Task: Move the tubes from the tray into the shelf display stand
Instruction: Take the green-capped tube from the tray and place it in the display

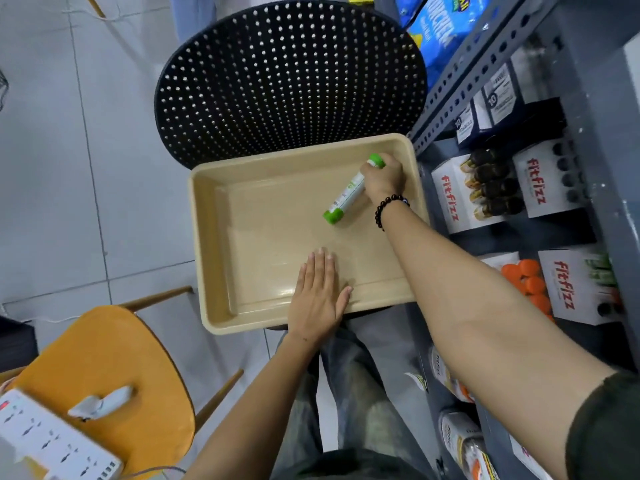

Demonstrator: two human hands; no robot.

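The left hand [317, 299] lies flat and open, palm down, across the near rim of the tray [221, 244], fingers reaching onto its floor. The tray is beige, shallow, with rounded corners, and sits on a black perforated chair [287, 77]; its floor is bare apart from one tube. The tube [349, 192] is white with a green cap at each end, lying slanted in the far right part of the tray. The right hand [382, 178], a dark bead bracelet on its wrist, is closed around the tube's far end. Just right of the tray stands the grey shelf [460, 109], where white "fitfizz" stands [453, 199] hold dark-capped and orange-capped tubes.
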